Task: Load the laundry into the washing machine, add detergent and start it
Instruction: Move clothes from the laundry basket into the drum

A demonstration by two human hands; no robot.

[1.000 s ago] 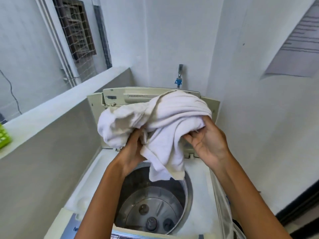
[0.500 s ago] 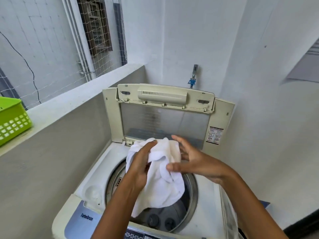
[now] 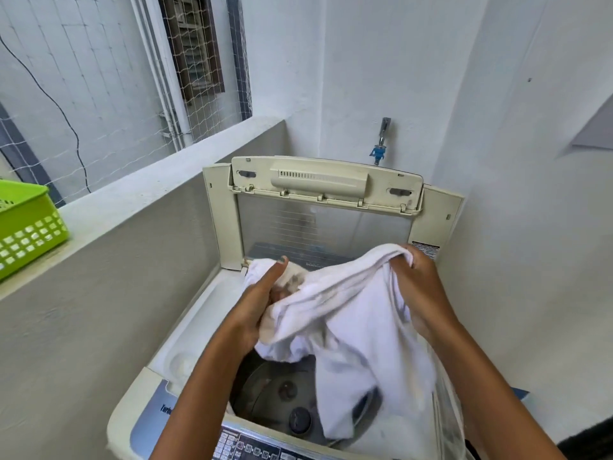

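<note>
White cloth (image 3: 348,313) stretched over the open drum (image 3: 278,393) of the washing machine (image 3: 199,313), its lower end hanging inside. Left hand (image 3: 258,303) and right hand (image 3: 414,280) each grip an upper edge. Lid (image 3: 326,207) upright behind; green basket (image 3: 26,227) on the ledge (image 3: 139,194) at left.

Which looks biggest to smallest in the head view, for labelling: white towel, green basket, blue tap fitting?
1. White towel, though nearness to the camera inflates it.
2. Green basket, partly cut off.
3. Blue tap fitting.
</note>
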